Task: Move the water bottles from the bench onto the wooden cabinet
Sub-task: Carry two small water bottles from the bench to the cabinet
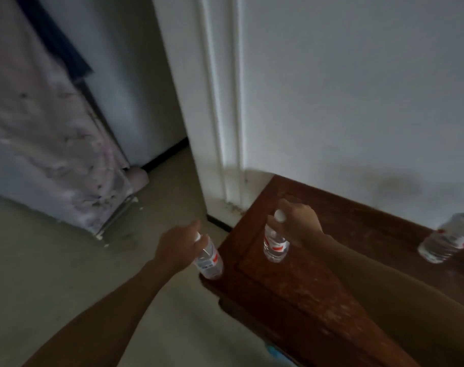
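- Left hand (176, 247): fingers curled round the neck of one water bottle, just under its white cap.
- Left bottle (209, 259): clear, with a red-and-white label. It hangs tilted with its base at the near left corner of the wooden cabinet (299, 295). Contact with the wood cannot be confirmed.
- Right hand (301, 225): fingers pinch the top of a second bottle at the cap.
- Right bottle (275, 245): near upright and over the cabinet top, inward from the left edge. Motion blur prevents ruling on whether its base is seated or just clear of the surface.
- Further bottles (445, 239): blurred clear plastic with the same label, on the cabinet top at the right edge of view, near the wall. The count is uncertain.
- Surroundings: a white door frame (220, 102) stands beside the cabinet's far left corner. A pale patterned cloth (40, 133) hangs at left above the floor (67, 274).
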A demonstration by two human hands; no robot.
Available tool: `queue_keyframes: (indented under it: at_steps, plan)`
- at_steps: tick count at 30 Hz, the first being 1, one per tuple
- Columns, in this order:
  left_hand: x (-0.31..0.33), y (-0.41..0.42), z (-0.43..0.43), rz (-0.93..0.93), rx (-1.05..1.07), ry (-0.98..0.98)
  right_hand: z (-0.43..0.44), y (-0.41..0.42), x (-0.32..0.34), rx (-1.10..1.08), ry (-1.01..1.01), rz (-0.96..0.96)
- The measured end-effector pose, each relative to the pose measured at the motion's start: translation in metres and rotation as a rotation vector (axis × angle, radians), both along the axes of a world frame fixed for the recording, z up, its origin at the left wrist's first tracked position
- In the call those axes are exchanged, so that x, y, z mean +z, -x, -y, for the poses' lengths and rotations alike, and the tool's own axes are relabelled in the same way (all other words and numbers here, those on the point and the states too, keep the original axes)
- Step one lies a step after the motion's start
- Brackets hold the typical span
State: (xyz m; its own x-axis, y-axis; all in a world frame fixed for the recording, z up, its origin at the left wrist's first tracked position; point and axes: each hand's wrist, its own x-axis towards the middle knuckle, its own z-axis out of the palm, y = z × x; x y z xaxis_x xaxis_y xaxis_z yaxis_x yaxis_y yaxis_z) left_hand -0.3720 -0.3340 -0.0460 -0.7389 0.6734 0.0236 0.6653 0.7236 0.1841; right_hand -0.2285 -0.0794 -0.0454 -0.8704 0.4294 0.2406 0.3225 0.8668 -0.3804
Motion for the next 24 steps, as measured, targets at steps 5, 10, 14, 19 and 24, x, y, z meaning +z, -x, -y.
queue_keyframes:
  at_steps: [5,10,14,19,24]
  plan:
    - [0.018,-0.002,0.187,-0.047,0.277,0.019,0.154,0.066,0.014,0.225,-0.059,0.032]
    - [0.020,-0.017,0.359,-0.051,0.565,0.063,0.314,0.124,0.011,0.511,-0.064,0.018]
    - [0.011,-0.032,0.476,-0.032,0.771,0.079,0.435,0.175,0.015,0.680,-0.103,0.039]
    - [-0.008,-0.047,0.615,0.047,1.051,0.099,0.599,0.239,-0.006,0.959,-0.154,0.015]
    - [-0.020,-0.034,0.728,0.137,1.269,0.117,0.748,0.301,-0.025,1.168,-0.069,0.035]
